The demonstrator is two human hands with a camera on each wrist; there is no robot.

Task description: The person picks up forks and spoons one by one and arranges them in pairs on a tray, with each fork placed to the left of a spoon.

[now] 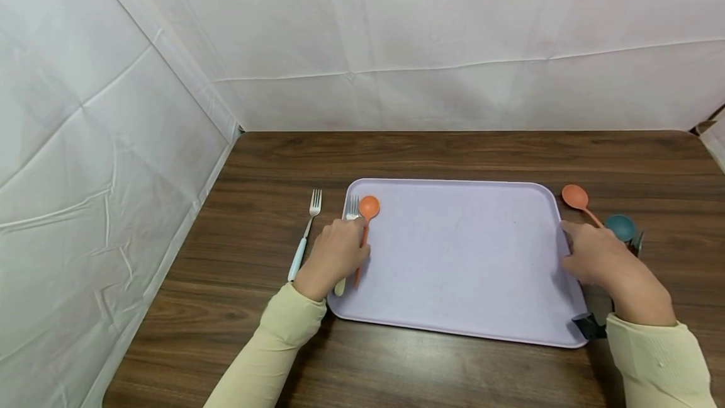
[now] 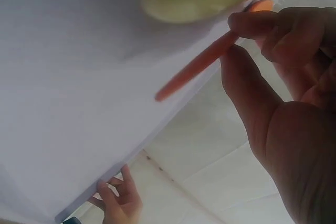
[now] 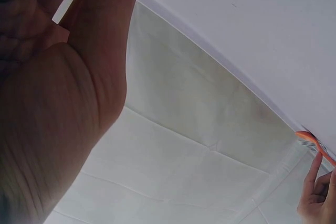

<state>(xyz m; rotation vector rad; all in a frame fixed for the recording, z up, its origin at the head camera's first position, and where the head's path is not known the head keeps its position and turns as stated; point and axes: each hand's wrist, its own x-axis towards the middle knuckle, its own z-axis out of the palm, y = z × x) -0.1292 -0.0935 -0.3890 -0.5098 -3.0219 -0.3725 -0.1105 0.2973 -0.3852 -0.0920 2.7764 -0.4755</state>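
In the head view, a lilac tray (image 1: pixel 453 257) lies between both hands. My left hand (image 1: pixel 337 247) is over its left side and pinches the handle of an orange spoon (image 1: pixel 369 206) between thumb and fingertips. The left wrist view shows the spoon's thin handle (image 2: pixel 194 69) coming out of that pinch. Beside it, partly hidden under the hand, a fork (image 1: pixel 340 287) with a cream handle lies on the tray. My right hand (image 1: pixel 606 260) rests at the tray's right rim with thumb and forefinger apart; its other fingers are mostly hidden.
Left of the tray, a fork (image 1: pixel 297 260) with a pale blue handle lies on the wooden table (image 1: pixel 226 307). To the right are another orange spoon (image 1: pixel 574 196), a teal spoon (image 1: pixel 620 227) and a dark object (image 1: pixel 589 326). White sheeting (image 1: pixel 396 43) hangs behind.
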